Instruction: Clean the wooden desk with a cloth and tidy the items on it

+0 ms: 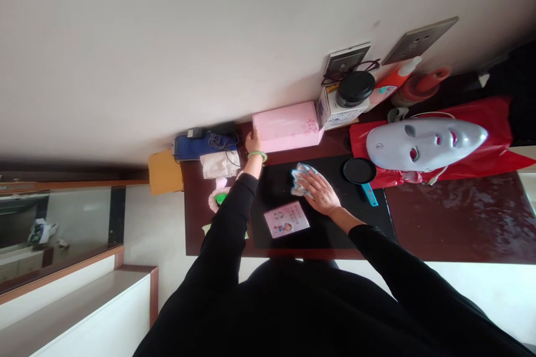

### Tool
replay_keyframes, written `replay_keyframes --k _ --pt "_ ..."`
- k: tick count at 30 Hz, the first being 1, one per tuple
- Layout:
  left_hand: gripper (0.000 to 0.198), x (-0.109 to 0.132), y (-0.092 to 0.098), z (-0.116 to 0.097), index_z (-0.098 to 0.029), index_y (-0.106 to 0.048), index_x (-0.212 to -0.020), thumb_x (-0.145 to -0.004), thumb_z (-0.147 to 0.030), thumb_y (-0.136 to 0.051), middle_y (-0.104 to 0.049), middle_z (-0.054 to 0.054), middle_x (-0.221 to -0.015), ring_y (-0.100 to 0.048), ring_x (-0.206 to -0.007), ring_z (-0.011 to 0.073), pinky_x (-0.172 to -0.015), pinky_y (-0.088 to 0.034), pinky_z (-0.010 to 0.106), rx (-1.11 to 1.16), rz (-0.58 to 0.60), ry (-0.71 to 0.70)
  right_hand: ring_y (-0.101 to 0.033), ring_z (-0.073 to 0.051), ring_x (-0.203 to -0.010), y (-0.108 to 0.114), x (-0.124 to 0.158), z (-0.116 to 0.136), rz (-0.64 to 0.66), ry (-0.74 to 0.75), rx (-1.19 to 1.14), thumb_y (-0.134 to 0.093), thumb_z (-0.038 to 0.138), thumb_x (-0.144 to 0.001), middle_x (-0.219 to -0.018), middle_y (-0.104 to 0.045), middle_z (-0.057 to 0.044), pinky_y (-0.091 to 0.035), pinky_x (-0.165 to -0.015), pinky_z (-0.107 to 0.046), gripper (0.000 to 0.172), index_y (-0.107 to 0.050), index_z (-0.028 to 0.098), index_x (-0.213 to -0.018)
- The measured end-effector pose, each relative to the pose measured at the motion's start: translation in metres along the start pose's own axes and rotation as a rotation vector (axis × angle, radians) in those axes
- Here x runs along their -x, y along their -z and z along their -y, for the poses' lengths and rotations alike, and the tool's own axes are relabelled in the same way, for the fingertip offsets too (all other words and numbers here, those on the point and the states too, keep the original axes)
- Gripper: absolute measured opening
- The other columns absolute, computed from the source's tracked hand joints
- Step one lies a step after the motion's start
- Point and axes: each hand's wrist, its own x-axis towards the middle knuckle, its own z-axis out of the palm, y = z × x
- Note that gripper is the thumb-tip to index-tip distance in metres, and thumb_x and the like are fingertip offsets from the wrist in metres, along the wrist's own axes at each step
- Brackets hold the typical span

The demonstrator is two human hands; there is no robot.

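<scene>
Head view, nearest to us first: a thin pink rectangular booklet with a cartoon figure point(287, 220) lies on a glossy black rectangular mat point(326, 234), which covers part of the dark red-brown surface point(452, 217). Just beyond the booklet, our right hand point(321, 192) lies flat, fingers extended, over a crumpled white-and-blue cloth point(298, 181) on the mat. To its right we see a small round black pan with a light-blue handle point(359, 170). Farther out, our left hand point(253, 142), a pale green bangle point(257, 155) at its wrist, touches the left end of a pale pink rectangular box with floral print point(287, 127); its fingers are partly hidden, so we cannot tell whether it grips. Beyond the box's right end, a round black container point(355, 89) stands on a white printed carton point(341, 113), near the pale wall point(188, 56).
</scene>
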Motion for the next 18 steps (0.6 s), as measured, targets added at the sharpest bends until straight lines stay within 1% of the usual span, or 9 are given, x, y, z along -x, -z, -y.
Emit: replay_keyframes --k 3,5,7,10,11,13,15,16,18 --pt "0.027 -0.012 0.006 0.003 -0.013 -0.074 -0.131 -0.107 -0.023 -0.064 -0.081 0.012 -0.123 -0.073 -0.121 0.024 -0.113 -0.053 0.04 -0.056 -0.102 0.032 -0.04 -0.032 -0.167 0.0 0.001 0.0 0.008 -0.006 -0.024 -0.058 0.032 -0.107 -0.178 -0.045 -0.005 -0.037 -0.138 -0.057 0.062 -0.055 0.028 -0.169" --pt "0.035 -0.015 0.018 0.003 -0.014 -0.072 -0.136 -0.105 -0.013 -0.054 -0.08 0.013 -0.125 -0.074 -0.121 0.0224 -0.112 -0.053 0.036 -0.084 -0.173 0.039 -0.041 -0.033 -0.167 -0.001 0.001 0.0 -0.001 -0.005 -0.03 -0.058 0.032 -0.106 -0.177 -0.046 -0.005 -0.038 -0.137 -0.058 0.062 -0.056 0.028 -0.168" --pt "0.047 -0.015 0.039 0.001 -0.014 -0.07 -0.14 -0.103 -0.006 -0.043 -0.08 0.013 -0.123 -0.076 -0.114 0.0202 -0.108 -0.056 0.035 -0.134 -0.238 0.012 -0.042 -0.034 -0.166 -0.003 0.001 -0.001 -0.021 -0.003 -0.032 -0.059 0.032 -0.106 -0.176 -0.048 -0.005 -0.039 -0.136 -0.059 0.061 -0.058 0.028 -0.166" --pt "0.054 -0.008 0.086 -0.003 -0.017 -0.073 -0.135 -0.098 -0.002 -0.037 -0.08 0.009 -0.115 -0.076 -0.105 0.0192 -0.104 -0.057 0.032 -0.323 -0.289 -0.098 -0.043 -0.035 -0.165 -0.006 0.001 -0.002 -0.045 -0.005 -0.051 -0.06 0.034 -0.105 -0.175 -0.05 -0.006 -0.039 -0.136 -0.06 0.059 -0.061 0.028 -0.164" --pt "0.052 -0.005 0.105 -0.005 -0.018 -0.075 -0.131 -0.098 -0.003 -0.039 -0.08 0.008 -0.113 -0.076 -0.108 0.0199 -0.106 -0.056 0.032 -0.425 -0.278 -0.139 -0.044 -0.035 -0.165 -0.006 0.001 -0.002 -0.05 -0.006 -0.063 -0.061 0.035 -0.105 -0.174 -0.051 -0.006 -0.04 -0.136 -0.06 0.058 -0.061 0.029 -0.163" --pt "0.047 -0.001 0.143 -0.009 -0.021 -0.079 -0.126 -0.099 -0.006 -0.044 -0.08 0.008 -0.117 -0.074 -0.119 0.0233 -0.112 -0.053 0.034 -0.687 -0.189 -0.173 -0.046 -0.037 -0.164 -0.005 0.002 -0.001 -0.057 -0.007 -0.101 -0.063 0.04 -0.105 -0.172 -0.053 -0.008 -0.04 -0.135 -0.063 0.059 -0.061 0.029 -0.163" --pt "0.04 0.001 0.178 -0.013 -0.022 -0.082 -0.123 -0.097 -0.009 -0.054 -0.08 0.011 -0.122 -0.072 -0.127 0.0297 -0.116 -0.053 0.039 -0.918 -0.072 -0.131 -0.049 -0.039 -0.161 -0.001 0.002 0.001 -0.07 -0.01 -0.172 -0.067 0.046 -0.103 -0.168 -0.058 -0.01 -0.043 -0.132 -0.066 0.063 -0.06 0.029 -0.164" --pt "0.037 0.002 0.193 -0.014 -0.022 -0.083 -0.122 -0.095 -0.011 -0.06 -0.08 0.013 -0.122 -0.072 -0.127 0.0335 -0.116 -0.053 0.043 -0.989 -0.024 -0.094 -0.052 -0.039 -0.159 0.002 0.0 0.002 -0.088 -0.028 -0.225 -0.068 0.048 -0.102 -0.165 -0.06 -0.012 -0.045 -0.131 -0.066 0.067 -0.058 0.028 -0.165" --pt "0.035 0.003 0.215 -0.017 -0.021 -0.085 -0.119 -0.088 -0.014 -0.07 -0.079 0.017 -0.12 -0.072 -0.127 0.0401 -0.116 -0.054 0.05 -1.043 0.033 -0.031 -0.06 -0.038 -0.151 0.01 -0.01 0.001 -0.177 -0.147 -0.35 -0.069 0.052 -0.102 -0.163 -0.062 -0.014 -0.052 -0.125 -0.064 0.072 -0.052 0.029 -0.168"
